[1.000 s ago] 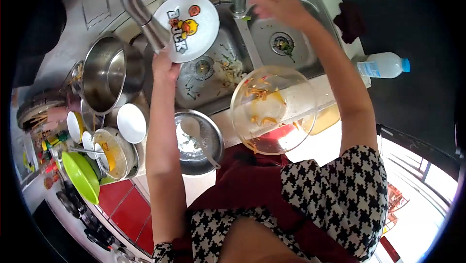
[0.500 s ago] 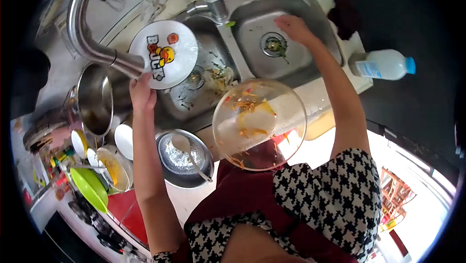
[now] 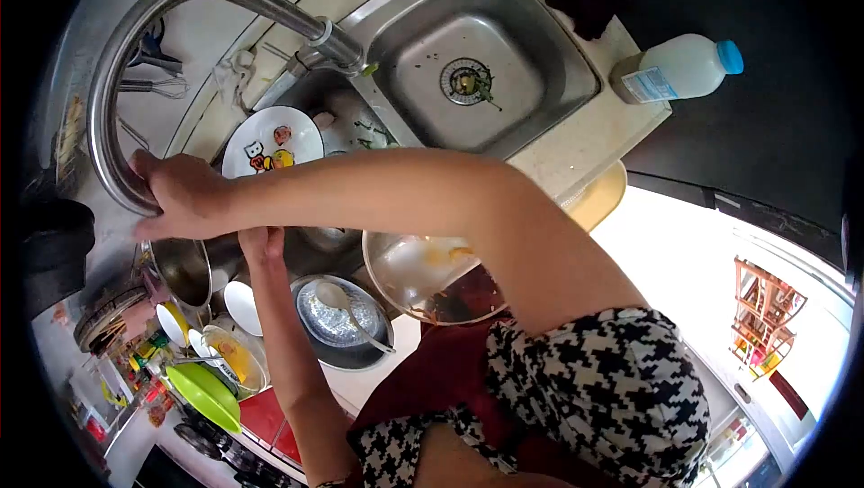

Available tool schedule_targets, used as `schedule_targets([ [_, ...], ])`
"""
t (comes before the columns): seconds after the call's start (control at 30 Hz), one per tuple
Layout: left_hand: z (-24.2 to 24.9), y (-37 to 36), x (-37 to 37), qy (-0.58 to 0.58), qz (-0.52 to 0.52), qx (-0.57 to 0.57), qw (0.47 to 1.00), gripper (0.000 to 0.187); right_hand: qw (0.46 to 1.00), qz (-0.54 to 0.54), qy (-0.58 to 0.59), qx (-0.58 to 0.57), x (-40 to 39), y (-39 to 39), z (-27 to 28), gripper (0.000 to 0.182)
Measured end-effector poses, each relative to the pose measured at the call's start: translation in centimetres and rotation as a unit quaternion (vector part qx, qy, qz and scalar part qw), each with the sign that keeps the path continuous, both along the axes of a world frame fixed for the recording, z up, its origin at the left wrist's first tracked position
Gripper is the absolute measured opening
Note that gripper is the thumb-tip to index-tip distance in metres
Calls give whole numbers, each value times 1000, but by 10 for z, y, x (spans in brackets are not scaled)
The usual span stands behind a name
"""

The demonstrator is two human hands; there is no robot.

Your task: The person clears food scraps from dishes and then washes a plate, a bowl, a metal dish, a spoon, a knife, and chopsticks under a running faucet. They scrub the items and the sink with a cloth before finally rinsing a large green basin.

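Note:
My right arm reaches across to the left, and my right hand [image 3: 189,198] is closed around the end of the curved metal faucet [image 3: 103,114]. Beneath that forearm is my left hand [image 3: 261,240], closed at the lower edge of a white plate [image 3: 292,128] with a cartoon print. My right forearm hides the left fingertips and the plate's lower part. The plate is over the left sink basin [image 3: 306,92], where scraps of food lie. A clear glass bowl [image 3: 382,276] with food residue rests at the sink's front edge, partly behind my right arm.
The right sink basin [image 3: 423,47] has green scraps in its drain. A white bottle [image 3: 684,69] with a blue cap stands at right. Left of me are a metal pot [image 3: 184,276], white bowls [image 3: 243,308], a green basin [image 3: 207,396] and a dark pot with a ladle [image 3: 337,299].
My right hand has moved from above the right basin across to the faucet at left. The plate has shifted slightly down and left with my left hand, and the view has turned.

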State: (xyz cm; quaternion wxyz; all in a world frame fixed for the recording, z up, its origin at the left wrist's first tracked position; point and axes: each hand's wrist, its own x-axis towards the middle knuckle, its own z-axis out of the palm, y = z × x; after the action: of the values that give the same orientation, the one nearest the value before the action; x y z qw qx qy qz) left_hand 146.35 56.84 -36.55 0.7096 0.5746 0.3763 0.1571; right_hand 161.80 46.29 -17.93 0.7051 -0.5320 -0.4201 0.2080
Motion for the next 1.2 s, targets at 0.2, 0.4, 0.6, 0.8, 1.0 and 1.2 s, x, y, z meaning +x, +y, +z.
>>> schedule_targets([
  [0.2,15,-41,17,-114,86,-221,965,34,985,113,-72,109,12,-50,-17,49],
  [0.4,43,-77,39,-84,97,-159,979,33,983,167,-76,17,39,-124,-12,37],
  [0.6,47,-83,40,-3,125,-109,986,35,986,158,-37,-32,73,-180,7,33],
  [0.8,60,-99,49,-2,102,-120,988,37,988,122,-8,-94,109,-242,10,50],
  [1.0,56,-104,49,24,115,-108,987,35,970,-187,15,-154,147,-282,-25,24],
  [1.2,57,-95,48,-4,86,-125,988,37,930,-332,-117,-104,192,-268,-52,19],
])
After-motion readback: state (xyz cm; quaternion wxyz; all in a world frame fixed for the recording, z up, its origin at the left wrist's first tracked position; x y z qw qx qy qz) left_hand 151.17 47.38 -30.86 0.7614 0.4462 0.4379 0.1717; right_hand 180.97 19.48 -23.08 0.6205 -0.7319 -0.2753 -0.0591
